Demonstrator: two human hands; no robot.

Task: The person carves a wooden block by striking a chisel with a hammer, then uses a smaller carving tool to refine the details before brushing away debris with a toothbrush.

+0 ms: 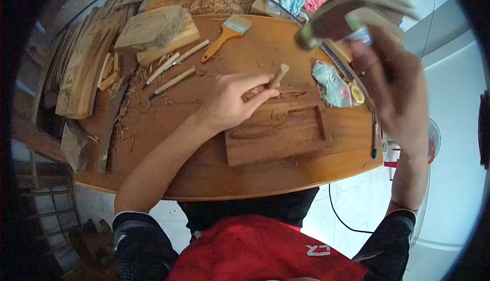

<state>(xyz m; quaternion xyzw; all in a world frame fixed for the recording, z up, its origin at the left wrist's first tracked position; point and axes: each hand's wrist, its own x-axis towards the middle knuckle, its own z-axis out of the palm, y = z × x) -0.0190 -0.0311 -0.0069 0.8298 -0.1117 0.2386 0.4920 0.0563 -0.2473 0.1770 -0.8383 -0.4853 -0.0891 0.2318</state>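
Observation:
Over the far edge of a dark wooden board [265, 138], my left hand [235, 100] is closed around a chisel [279, 74], whose round wooden handle stands nearly upright. The lower end of the chisel is hidden by my fingers. A rectangular recess is cut into the board's right part, with thin shavings around it. Raised at the upper right, my right hand [388, 77] is wrapped round a hammer [332, 23]; both are blurred by motion. The hammer head is above and to the right of the chisel handle.
The wooden table [204, 179] bears several chisels [173, 82] at left, a brush [224, 39], a block [153, 28], a long metal file [113, 123] and shavings. A crumpled cloth [332, 83], yellow tape [357, 94] and a pen [375, 135] lie at right.

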